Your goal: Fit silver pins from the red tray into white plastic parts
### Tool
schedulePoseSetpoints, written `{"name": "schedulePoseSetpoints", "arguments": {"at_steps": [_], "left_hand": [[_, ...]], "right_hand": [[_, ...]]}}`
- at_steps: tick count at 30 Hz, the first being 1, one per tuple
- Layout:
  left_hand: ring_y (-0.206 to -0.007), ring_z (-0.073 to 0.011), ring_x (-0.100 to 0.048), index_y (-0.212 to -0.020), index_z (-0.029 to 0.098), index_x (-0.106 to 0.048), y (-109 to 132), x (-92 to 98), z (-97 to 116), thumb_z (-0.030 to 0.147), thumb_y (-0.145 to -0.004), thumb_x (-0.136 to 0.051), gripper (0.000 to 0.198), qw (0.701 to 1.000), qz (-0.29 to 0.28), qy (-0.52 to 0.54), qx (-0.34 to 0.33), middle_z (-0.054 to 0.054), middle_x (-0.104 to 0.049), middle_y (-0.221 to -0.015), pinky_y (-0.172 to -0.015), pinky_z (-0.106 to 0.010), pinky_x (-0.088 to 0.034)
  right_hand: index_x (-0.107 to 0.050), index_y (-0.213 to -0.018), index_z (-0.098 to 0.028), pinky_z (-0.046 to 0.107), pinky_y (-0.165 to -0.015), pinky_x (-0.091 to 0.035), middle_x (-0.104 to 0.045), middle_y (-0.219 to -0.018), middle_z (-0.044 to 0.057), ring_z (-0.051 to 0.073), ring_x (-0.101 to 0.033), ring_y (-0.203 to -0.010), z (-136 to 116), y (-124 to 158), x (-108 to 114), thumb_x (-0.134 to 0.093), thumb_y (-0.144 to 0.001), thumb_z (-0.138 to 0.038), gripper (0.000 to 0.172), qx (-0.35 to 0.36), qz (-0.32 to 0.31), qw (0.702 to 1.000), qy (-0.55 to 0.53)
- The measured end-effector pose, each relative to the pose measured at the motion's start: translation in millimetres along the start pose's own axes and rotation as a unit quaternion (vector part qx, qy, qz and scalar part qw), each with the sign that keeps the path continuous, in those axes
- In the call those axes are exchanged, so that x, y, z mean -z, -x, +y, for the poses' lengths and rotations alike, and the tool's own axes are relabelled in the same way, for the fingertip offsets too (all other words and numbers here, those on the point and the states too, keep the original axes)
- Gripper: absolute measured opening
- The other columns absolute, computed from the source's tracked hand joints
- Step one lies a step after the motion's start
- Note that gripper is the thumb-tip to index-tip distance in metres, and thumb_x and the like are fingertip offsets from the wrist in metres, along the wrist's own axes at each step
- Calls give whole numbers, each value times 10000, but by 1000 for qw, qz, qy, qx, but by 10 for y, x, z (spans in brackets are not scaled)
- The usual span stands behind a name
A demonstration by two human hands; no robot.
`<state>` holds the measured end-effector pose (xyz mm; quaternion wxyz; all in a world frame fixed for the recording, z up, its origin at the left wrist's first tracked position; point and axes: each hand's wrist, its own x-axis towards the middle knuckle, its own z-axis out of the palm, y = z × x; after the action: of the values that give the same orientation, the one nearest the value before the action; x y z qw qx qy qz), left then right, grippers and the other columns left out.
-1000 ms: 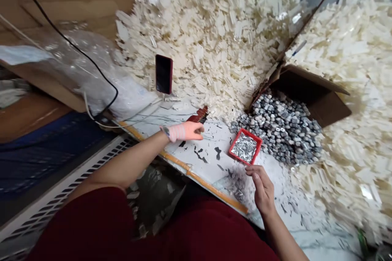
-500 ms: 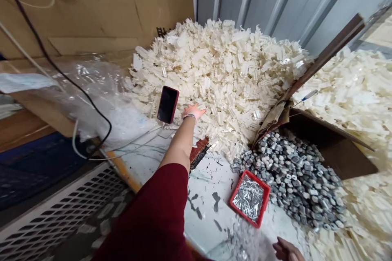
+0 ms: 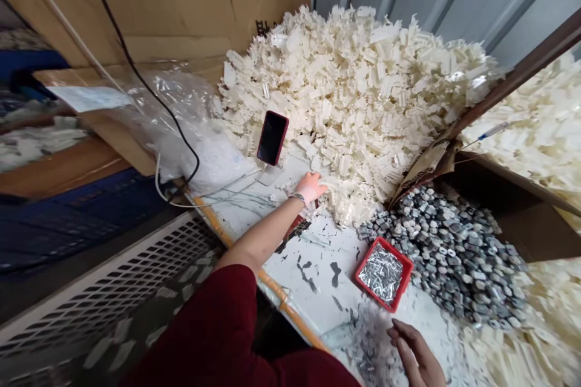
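Observation:
My left hand point(image 3: 311, 187) reaches out to the near edge of a big heap of cream-white plastic pieces point(image 3: 358, 91). Its fingers lie spread over the pieces, and nothing gripped shows under them. Beneath the wrist, a reddish-brown worn slab point(image 3: 296, 228) is partly covered by my arm. My right hand point(image 3: 416, 351) is at the bottom edge, fingers loosely bent and apart, with nothing visible in them. Just above it stands a red tray point(image 3: 406, 290) full of small shiny metal pins point(image 3: 381, 272). A heap of small grey metal blocks point(image 3: 458, 254) lies right of the tray.
A phone point(image 3: 272, 138) leans upright before the white heap. Clear plastic bags point(image 3: 181, 127) and a black cable point(image 3: 149, 97) are at left. A cardboard box point(image 3: 512, 211) lies behind the grey blocks, near a screwdriver point(image 3: 492, 131). A white slotted crate point(image 3: 149, 278) stands below the table edge.
My left hand has drawn back from the white heap toward its near edge, closer to me. My right hand has come further into view below the red tray. The view has shifted.

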<state>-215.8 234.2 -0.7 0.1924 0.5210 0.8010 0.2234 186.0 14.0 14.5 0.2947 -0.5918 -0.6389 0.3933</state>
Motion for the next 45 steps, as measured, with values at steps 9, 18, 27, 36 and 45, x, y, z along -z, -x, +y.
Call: {"name": "schedulePoseSetpoints", "arguments": {"at_steps": [9, 18, 27, 36, 45], "left_hand": [[-1204, -252, -525, -1284, 191, -569, 777, 159, -189, 343, -741, -628, 567, 979, -35, 15, -201, -99, -584, -1289, -1066, -325, -376], [-1248, -345, -466, -1226, 143, -611, 529, 186, -877, 396, -755, -621, 534, 994, 105, -27, -2, -183, -559, -1315, -1065, -453, -344], [-1170, -257, -535, -1131, 148, -657, 1039, 104, -496, 290, -844, -491, 361, 988, 136, 26, -72, -128, -642, -1181, -1047, -358, -385], [-964, -281, -588, -1039, 185, -696, 1996, 408, -809, 290, -752, -572, 330, 984, -17, -150, -95, -116, -606, -996, -909, -379, -466], [-1106, -352, -516, -682, 195, -658, 1686, 377, -617, 249, -572, -719, 137, 941, -171, -193, -221, -95, -610, -1221, -940, -440, -400]], "right_hand": [[-669, -1055, -204, 292, -771, -571, -724, -959, 92, 208, -692, -857, -42, 34, -69, -541, -893, -443, 316, 124, -83, 984, 98], [-657, -985, -193, 372, -814, -524, -691, -951, 102, 235, -643, -901, 32, -441, 98, -489, -917, -433, 300, 194, -45, 952, 232], [-644, -1160, -190, 415, -883, -435, -647, -1155, 133, 308, -526, -1116, -353, -995, -58, -572, -866, -308, 325, 153, -62, 846, 508], [-704, -936, -198, 352, -813, -423, -690, -1017, 96, 264, -551, -1035, -291, -1242, -147, -510, -907, -287, 216, 158, -49, 857, 487], [-719, -895, -179, 380, -860, -451, -678, -934, 110, 256, -571, -948, -102, -1241, -57, -475, -861, -198, 246, 218, -20, 901, 376]]}}
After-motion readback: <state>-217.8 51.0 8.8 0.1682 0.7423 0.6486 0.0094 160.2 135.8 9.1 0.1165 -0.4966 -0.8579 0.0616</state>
